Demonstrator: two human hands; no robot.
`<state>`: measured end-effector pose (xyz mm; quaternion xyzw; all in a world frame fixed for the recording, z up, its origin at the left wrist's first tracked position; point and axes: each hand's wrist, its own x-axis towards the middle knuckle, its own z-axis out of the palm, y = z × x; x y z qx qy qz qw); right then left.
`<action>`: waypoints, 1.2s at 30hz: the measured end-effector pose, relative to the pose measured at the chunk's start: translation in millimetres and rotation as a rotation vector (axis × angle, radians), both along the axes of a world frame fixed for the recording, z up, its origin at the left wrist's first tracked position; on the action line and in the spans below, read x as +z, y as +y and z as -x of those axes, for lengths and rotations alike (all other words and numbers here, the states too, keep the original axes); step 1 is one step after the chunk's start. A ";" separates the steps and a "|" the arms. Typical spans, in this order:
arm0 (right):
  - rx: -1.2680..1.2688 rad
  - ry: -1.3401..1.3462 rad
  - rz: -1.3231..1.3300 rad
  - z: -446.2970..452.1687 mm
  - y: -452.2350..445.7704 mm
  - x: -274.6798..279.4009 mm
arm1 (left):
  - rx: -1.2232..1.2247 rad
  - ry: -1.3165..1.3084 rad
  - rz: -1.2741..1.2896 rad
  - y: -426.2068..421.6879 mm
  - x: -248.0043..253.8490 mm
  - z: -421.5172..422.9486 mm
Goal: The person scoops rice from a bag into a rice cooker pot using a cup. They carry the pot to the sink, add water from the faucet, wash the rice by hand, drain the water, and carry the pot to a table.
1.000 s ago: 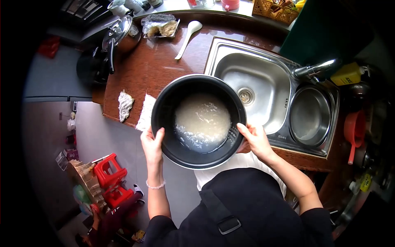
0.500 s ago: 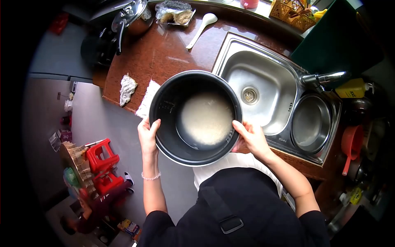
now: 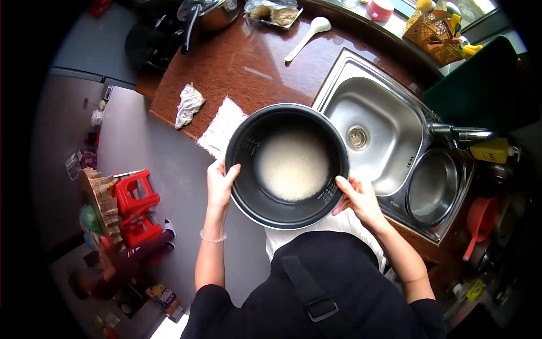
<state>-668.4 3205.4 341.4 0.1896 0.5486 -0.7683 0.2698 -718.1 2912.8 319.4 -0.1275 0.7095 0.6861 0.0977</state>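
A dark rice cooker inner pot (image 3: 251, 169) is held up in front of my body, its mouth facing me. Pale rice (image 3: 294, 165) under cloudy water lies at its bottom. My left hand (image 3: 220, 183) is closed on the left rim, thumb inside. On the opposite rim my right hand (image 3: 361, 198) grips with its thumb over the edge and fingers underneath. Partly behind the pot, a white cloth (image 3: 223, 129) lies on the counter. The steel sink (image 3: 389, 164) is just to the right of the pot.
A white spoon (image 3: 307, 39) and a crumpled rag (image 3: 189, 105) lie on the brown counter (image 3: 237, 73). The faucet (image 3: 460, 133) stands by a round metal basin (image 3: 433, 186). A red dipper (image 3: 481, 223) is at the right. Red stools (image 3: 135, 193) and another person (image 3: 132, 268) are at lower left.
My view has turned slightly, so the counter and sink appear shifted. Both hands still hold the pot, which sits a little farther right and lower in view. Water in it has shifted.
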 end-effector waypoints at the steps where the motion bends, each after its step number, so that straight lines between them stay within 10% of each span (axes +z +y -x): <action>1: 0.016 -0.004 0.003 5.2 -5.6 2.7 | 0.017 -0.046 -0.051 -3.3 0.8 4.6; 36: 0.070 0.153 -0.140 101.6 -39.0 -22.6 | 0.061 0.130 0.091 -36.7 -18.0 70.4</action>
